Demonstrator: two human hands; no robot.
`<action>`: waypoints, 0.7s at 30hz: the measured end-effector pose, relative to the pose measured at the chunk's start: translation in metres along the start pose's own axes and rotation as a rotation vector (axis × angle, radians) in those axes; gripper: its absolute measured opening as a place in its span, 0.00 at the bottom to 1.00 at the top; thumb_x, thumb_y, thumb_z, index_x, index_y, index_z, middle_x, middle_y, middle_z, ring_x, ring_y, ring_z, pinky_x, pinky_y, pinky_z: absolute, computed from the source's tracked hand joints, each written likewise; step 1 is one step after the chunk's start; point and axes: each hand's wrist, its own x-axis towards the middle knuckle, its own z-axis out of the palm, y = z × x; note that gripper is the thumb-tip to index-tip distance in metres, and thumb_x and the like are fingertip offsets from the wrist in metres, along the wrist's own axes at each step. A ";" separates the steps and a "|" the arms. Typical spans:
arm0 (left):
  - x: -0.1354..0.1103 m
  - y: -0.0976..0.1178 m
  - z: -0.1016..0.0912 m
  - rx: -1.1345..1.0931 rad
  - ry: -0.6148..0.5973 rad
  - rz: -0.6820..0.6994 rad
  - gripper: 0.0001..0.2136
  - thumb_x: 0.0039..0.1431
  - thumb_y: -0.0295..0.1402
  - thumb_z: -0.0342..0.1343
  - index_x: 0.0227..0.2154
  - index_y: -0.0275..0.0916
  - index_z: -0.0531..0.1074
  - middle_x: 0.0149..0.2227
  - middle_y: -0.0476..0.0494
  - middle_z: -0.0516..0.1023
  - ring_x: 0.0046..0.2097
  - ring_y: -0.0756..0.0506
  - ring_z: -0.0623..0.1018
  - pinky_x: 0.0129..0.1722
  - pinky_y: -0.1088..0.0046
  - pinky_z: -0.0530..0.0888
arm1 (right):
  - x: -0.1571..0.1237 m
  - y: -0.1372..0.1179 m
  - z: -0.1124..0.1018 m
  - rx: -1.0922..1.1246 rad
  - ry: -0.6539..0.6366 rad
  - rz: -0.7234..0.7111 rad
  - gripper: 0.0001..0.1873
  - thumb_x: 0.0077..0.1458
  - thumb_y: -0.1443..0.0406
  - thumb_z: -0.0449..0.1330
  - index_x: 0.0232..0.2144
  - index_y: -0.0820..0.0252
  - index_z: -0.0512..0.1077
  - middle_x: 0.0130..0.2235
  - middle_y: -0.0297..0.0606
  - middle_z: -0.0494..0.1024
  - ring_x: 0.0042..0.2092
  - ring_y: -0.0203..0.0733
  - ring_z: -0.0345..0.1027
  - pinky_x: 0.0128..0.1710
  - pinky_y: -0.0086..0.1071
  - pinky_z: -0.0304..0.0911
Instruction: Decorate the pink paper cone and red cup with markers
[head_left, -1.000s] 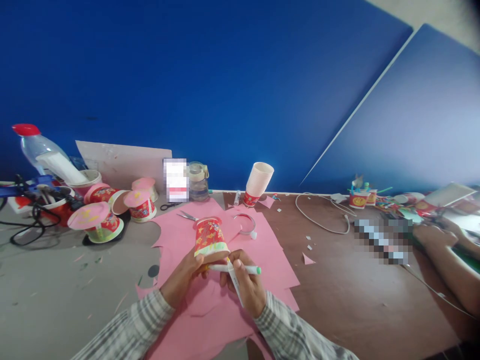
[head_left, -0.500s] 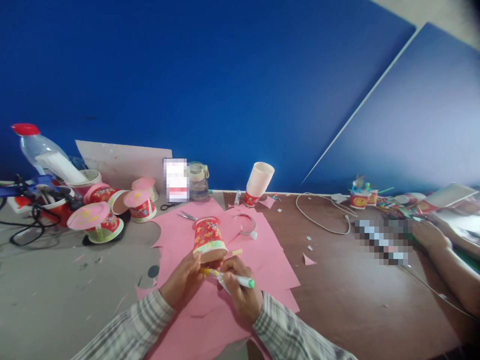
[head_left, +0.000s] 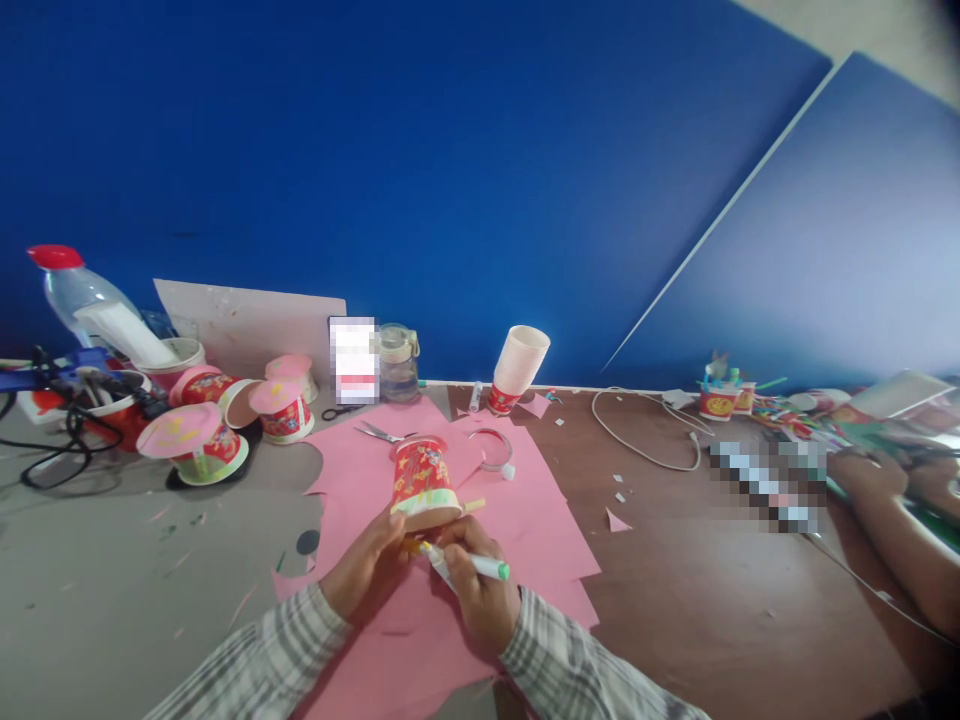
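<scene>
A red paper cup (head_left: 424, 475) with yellow patterns is tilted, its open end toward me and a pale green band near the rim. My left hand (head_left: 367, 565) is closed at the cup's near rim, and a yellow piece, seemingly a marker cap, shows at its fingers. My right hand (head_left: 484, 590) is closed around a white marker (head_left: 484, 566) with a green end. A second white stick with a yellow tip also shows between its fingers. Pink paper sheets (head_left: 525, 540) lie beneath both hands. Scissors (head_left: 379, 432) and a tape roll (head_left: 491, 450) rest on the paper beyond the cup.
Several decorated cups (head_left: 281, 410) with pink discs stand at left, near a red-capped bottle (head_left: 82, 290). A stack of white cups (head_left: 521, 360), a jar (head_left: 399, 365) and a phone-like screen line the back. At right lie a cable, a power strip (head_left: 761, 485) and another person's arms (head_left: 892, 530).
The cup has shifted slightly right in view. Both hands keep their hold, with the marker nearly in place. The other person's hands at right have moved a little.
</scene>
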 end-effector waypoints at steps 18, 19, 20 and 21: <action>0.013 0.013 -0.025 0.115 0.432 0.271 0.21 0.41 0.47 0.56 0.36 0.37 0.73 0.29 0.45 0.79 0.33 0.44 0.73 0.34 0.68 0.67 | 0.017 0.003 -0.006 0.167 0.108 0.117 0.33 0.49 0.47 0.57 0.51 0.60 0.57 0.18 0.27 0.73 0.17 0.34 0.66 0.18 0.26 0.64; 0.013 0.013 -0.026 0.124 0.438 0.279 0.21 0.40 0.47 0.57 0.36 0.38 0.73 0.32 0.45 0.79 0.35 0.43 0.73 0.37 0.67 0.67 | 0.020 0.004 -0.007 0.183 0.158 0.136 0.35 0.48 0.46 0.57 0.51 0.60 0.57 0.17 0.26 0.73 0.16 0.33 0.65 0.16 0.24 0.62; 0.013 0.012 -0.027 0.137 0.439 0.287 0.21 0.40 0.46 0.58 0.37 0.39 0.73 0.34 0.44 0.79 0.36 0.42 0.73 0.38 0.65 0.66 | 0.022 0.005 -0.011 0.195 0.204 0.153 0.36 0.48 0.45 0.56 0.51 0.60 0.57 0.17 0.25 0.73 0.14 0.32 0.62 0.13 0.23 0.59; 0.013 0.012 -0.027 0.155 0.436 0.298 0.22 0.40 0.47 0.58 0.37 0.40 0.72 0.36 0.44 0.79 0.38 0.41 0.73 0.40 0.64 0.66 | 0.025 0.005 -0.015 0.203 0.245 0.165 0.36 0.47 0.44 0.55 0.51 0.60 0.58 0.16 0.25 0.72 0.13 0.31 0.60 0.11 0.21 0.56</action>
